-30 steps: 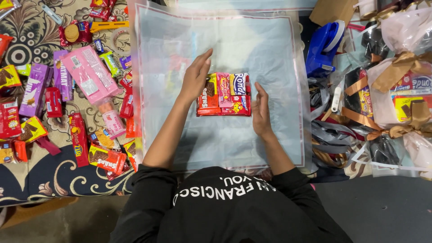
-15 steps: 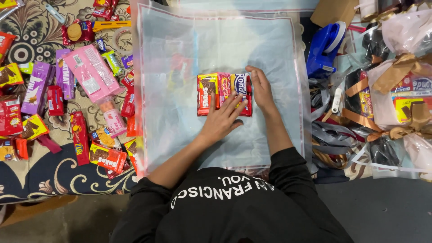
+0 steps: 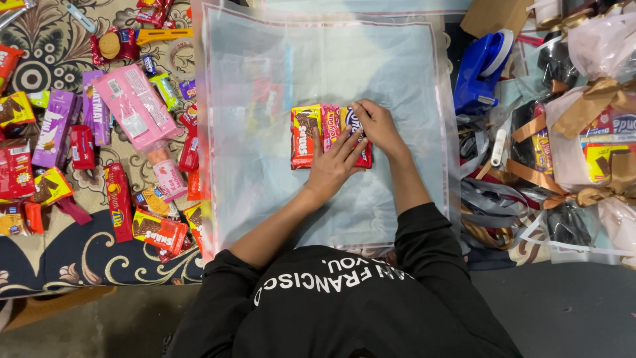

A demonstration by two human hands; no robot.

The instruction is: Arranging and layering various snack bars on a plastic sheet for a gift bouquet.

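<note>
Snack packets [image 3: 318, 132] now lie under both hands, left [image 3: 334, 166] flat, right [image 3: 372, 122] seemingly pinching their top edge.

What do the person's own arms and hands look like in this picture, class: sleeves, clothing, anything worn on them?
Both arms wear black sleeves pushed up toward the elbows, part of a black top with white lettering. The forearms are bare. The left hand and right hand are bare too: no gloves, and no rings or watch show.
</note>
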